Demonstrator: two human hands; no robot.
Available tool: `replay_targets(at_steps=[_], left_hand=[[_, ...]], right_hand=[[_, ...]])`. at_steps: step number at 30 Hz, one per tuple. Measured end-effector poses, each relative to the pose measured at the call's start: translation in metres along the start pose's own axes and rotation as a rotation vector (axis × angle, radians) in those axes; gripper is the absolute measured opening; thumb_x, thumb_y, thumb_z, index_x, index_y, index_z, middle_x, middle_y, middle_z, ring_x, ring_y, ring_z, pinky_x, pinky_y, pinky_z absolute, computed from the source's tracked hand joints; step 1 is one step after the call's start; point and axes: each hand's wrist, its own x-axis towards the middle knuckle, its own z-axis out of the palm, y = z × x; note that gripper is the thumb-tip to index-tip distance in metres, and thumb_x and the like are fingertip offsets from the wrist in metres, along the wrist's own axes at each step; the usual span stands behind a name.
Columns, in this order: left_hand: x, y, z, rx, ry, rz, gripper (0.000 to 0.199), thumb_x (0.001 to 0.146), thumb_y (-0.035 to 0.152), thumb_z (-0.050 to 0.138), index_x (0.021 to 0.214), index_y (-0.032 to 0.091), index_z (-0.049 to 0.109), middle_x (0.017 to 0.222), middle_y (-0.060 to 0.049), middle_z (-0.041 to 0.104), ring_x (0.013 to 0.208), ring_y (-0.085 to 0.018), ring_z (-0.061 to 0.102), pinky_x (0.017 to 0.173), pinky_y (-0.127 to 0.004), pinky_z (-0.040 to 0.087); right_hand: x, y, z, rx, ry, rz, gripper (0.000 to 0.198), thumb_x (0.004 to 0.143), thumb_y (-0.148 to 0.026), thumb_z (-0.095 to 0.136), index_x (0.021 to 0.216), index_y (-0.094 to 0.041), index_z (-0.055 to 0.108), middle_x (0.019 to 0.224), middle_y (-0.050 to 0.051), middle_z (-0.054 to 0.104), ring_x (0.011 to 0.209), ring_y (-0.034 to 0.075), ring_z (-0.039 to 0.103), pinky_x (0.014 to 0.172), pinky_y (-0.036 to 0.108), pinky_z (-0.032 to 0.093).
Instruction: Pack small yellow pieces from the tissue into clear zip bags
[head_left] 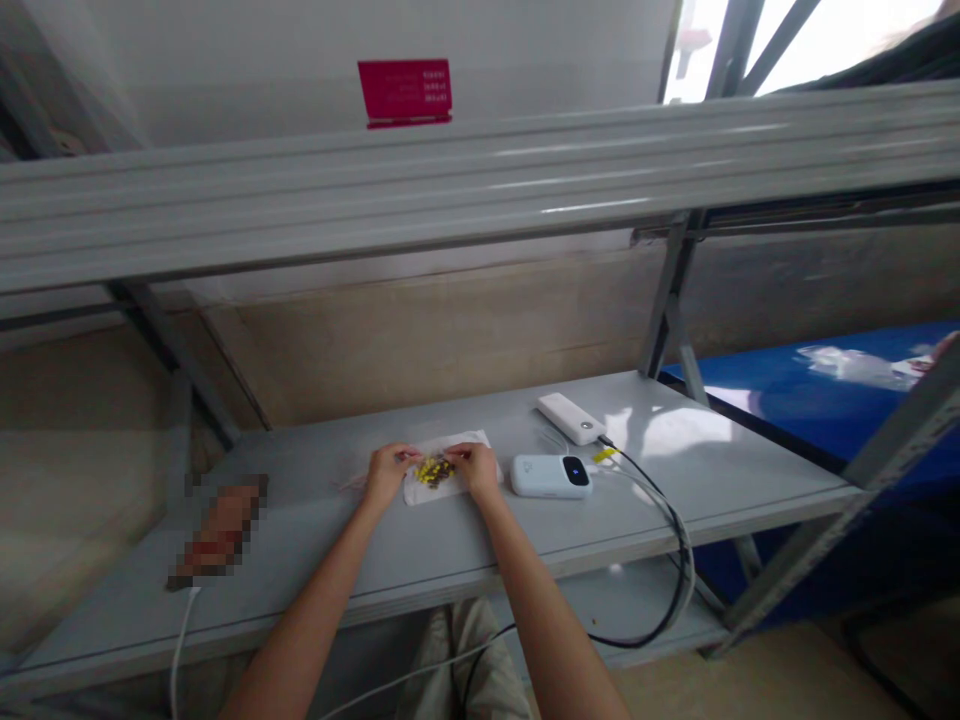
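A small heap of yellow and dark bits (433,472) lies on a white sheet, perhaps cloth or paper (429,495), on the grey table. At the heap's left side is my left hand (388,474), its thumb and fingertips brought together in a pinch. My right hand (475,466) pinches in the same way at the right side, over the sheet. Whatever the fingertips hold is too small to make out. Something pale and clear, like thin plastic (352,482), lies just left of my left hand.
Right of my right hand sits a light blue power bank (541,477) with a dark display. Behind it lies a white power bank (568,417) with a black cable (651,478). A blurred-out device (223,525) rests at the left. A metal shelf beam (465,185) crosses above.
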Motion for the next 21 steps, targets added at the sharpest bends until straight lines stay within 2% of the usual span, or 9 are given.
replay_targets(at_steps=[4, 9, 12, 16, 21], left_hand=[[0.001, 0.001, 0.002, -0.047, 0.017, -0.041, 0.013, 0.063, 0.024, 0.064, 0.07, 0.014, 0.068, 0.071, -0.006, 0.069, 0.063, -0.015, 0.059, 0.063, -0.025, 0.045], [0.003, -0.005, 0.0, 0.004, -0.061, -0.064, 0.014, 0.061, 0.023, 0.066, 0.073, 0.014, 0.069, 0.068, -0.004, 0.067, 0.06, -0.015, 0.056, 0.058, -0.024, 0.043], [0.002, -0.005, -0.004, 0.15, -0.098, 0.059, 0.011, 0.065, 0.024, 0.064, 0.072, 0.017, 0.069, 0.067, -0.003, 0.065, 0.065, -0.015, 0.055, 0.064, -0.026, 0.042], [-0.002, -0.001, -0.013, 0.262, -0.128, 0.249, 0.009, 0.071, 0.024, 0.06, 0.073, 0.018, 0.066, 0.077, -0.004, 0.064, 0.082, -0.018, 0.055, 0.078, -0.029, 0.04], [-0.008, 0.003, -0.02, 0.275, -0.17, 0.285, 0.006, 0.075, 0.022, 0.057, 0.073, 0.017, 0.06, 0.08, -0.004, 0.061, 0.085, -0.018, 0.054, 0.081, -0.03, 0.04]], right_hand=[[-0.001, -0.001, 0.0, -0.024, -0.002, 0.002, 0.015, 0.07, -0.021, 0.064, 0.083, -0.021, 0.073, 0.08, 0.004, 0.072, 0.074, 0.017, 0.064, 0.068, 0.023, 0.044], [0.0, -0.002, 0.0, -0.093, -0.005, -0.029, 0.016, 0.074, -0.022, 0.061, 0.084, -0.024, 0.072, 0.08, 0.002, 0.071, 0.074, 0.016, 0.063, 0.069, 0.023, 0.043], [-0.003, -0.005, -0.002, -0.187, 0.0, -0.094, 0.016, 0.075, -0.021, 0.059, 0.085, -0.024, 0.072, 0.083, 0.002, 0.071, 0.082, 0.017, 0.06, 0.075, 0.024, 0.041], [-0.008, -0.011, -0.006, -0.289, -0.014, -0.173, 0.016, 0.077, -0.021, 0.058, 0.084, -0.023, 0.072, 0.084, 0.004, 0.07, 0.091, 0.019, 0.055, 0.081, 0.026, 0.037], [-0.014, -0.018, -0.009, -0.319, -0.063, -0.236, 0.015, 0.079, -0.019, 0.055, 0.083, -0.02, 0.07, 0.086, 0.005, 0.068, 0.09, 0.019, 0.051, 0.081, 0.026, 0.035]])
